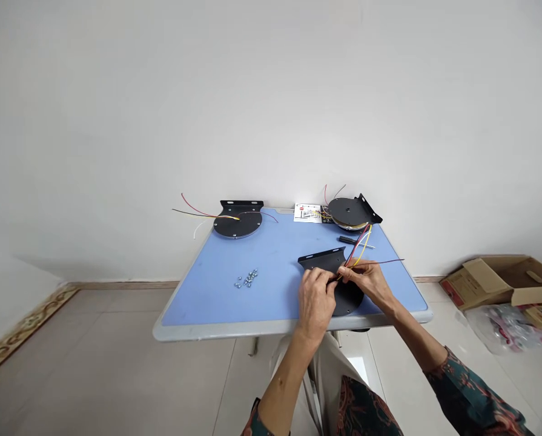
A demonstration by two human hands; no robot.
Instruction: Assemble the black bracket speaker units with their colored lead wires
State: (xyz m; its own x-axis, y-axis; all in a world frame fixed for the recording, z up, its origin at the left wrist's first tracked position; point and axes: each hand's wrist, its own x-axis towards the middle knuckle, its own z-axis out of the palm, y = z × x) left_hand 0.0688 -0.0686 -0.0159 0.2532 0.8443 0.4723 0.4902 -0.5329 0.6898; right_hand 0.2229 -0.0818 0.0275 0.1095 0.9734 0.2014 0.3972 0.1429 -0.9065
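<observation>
Near the front right of the table lies a black round metal plate with a slotted flange [329,260], partly covered by my hands. A bundle of red, black, white and yellow wires [364,239] rises from its middle. My right hand [368,283] pinches these wires between thumb and fingers, low down by the plate. Resting over the plate's left side, my left hand [316,297] has its fingers closed together at the foot of the wires; its fingertips are partly hidden. A screwdriver [350,241] with a black handle lies just behind the plate.
Several small screws [249,278] lie on the blue table [216,290]. A wired black disc [234,227] sits at the back left; another disc assembly [349,212] stands back right beside a printed card [307,213]. On the floor at right are a cardboard box [493,281] and plastic bags [502,327].
</observation>
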